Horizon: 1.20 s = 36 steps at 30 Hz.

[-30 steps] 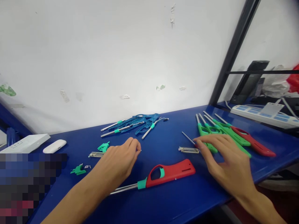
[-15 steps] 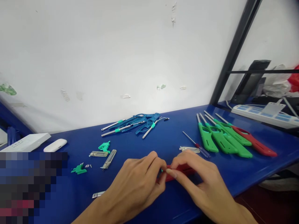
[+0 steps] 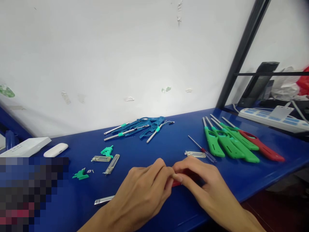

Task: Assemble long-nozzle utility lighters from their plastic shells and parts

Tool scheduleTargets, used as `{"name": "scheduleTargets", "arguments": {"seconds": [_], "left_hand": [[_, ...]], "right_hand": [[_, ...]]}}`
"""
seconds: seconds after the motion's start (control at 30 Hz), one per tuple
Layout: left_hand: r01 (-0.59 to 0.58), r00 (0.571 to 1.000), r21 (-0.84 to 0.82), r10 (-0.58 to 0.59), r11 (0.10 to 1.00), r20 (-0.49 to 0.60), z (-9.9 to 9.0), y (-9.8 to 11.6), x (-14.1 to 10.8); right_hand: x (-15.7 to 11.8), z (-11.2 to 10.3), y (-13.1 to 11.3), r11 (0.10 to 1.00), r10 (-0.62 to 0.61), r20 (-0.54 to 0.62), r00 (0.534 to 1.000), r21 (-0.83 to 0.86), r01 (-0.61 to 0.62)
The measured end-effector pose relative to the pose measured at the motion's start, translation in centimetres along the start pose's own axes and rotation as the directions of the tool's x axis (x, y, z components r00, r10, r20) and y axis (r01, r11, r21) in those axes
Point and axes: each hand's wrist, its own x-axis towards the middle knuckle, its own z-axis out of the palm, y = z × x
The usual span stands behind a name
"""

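A red lighter body (image 3: 177,183) lies low over the table front, mostly hidden by my fingers. My left hand (image 3: 147,190) is closed on its left end, fingertips bunched together. From the other side my right hand (image 3: 205,187) grips it, thumb and index finger meeting my left fingertips. What exactly the fingertips press on is covered. A metal tube (image 3: 103,200) sticks out to the left from behind my left hand. Just beyond my right hand are a clear fuel tank (image 3: 195,154) and a small screwdriver (image 3: 205,152) with a red and clear handle.
Several green lighters (image 3: 229,141) and a red lighter (image 3: 263,146) lie at the right. Blue lighter shells (image 3: 147,125) with metal tubes are piled at the back. Left of my hands are clear tanks (image 3: 112,165), green triggers (image 3: 81,174) and a white case (image 3: 56,150). A power strip (image 3: 272,120) sits far right.
My right hand has shifted slightly left, and its fingertips now press closer against my left hand. Less of the red lighter body shows; more of the metal tube is visible.
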Motion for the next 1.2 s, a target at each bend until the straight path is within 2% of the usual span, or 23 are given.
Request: {"name": "scheduleTargets", "arguments": {"seconds": [0.2, 0.53, 0.8, 0.97, 1.2], "left_hand": [[0.049, 0.997, -0.003, -0.049, 0.999, -0.057, 0.5, 0.1, -0.2], [0.069, 0.998, 0.04, -0.069, 0.997, -0.002, 0.5, -0.2, -0.2], [0.118, 0.993, 0.015, -0.119, 0.993, 0.023, 0.6, -0.1, -0.3], [0.169, 0.983, 0.002, -0.168, 0.986, 0.076, 0.6, 0.0, -0.4], [0.158, 0.973, -0.004, -0.154, 0.988, 0.173, 0.4, 0.1, -0.6]], "right_hand": [[0.1, 0.0, 0.0, 0.999, -0.033, -0.058, 0.998, -0.014, 0.033], [-0.1, -0.1, -0.2, 0.984, -0.149, -0.068, 0.986, -0.108, 0.142], [-0.2, -0.1, -0.3, 0.978, -0.164, -0.071, 0.984, -0.144, 0.152], [-0.3, -0.4, 0.0, 0.973, -0.166, -0.123, 0.978, -0.183, 0.142], [-0.3, -1.3, 0.8, 0.968, -0.14, -0.135, 0.981, -0.227, 0.107]]}}
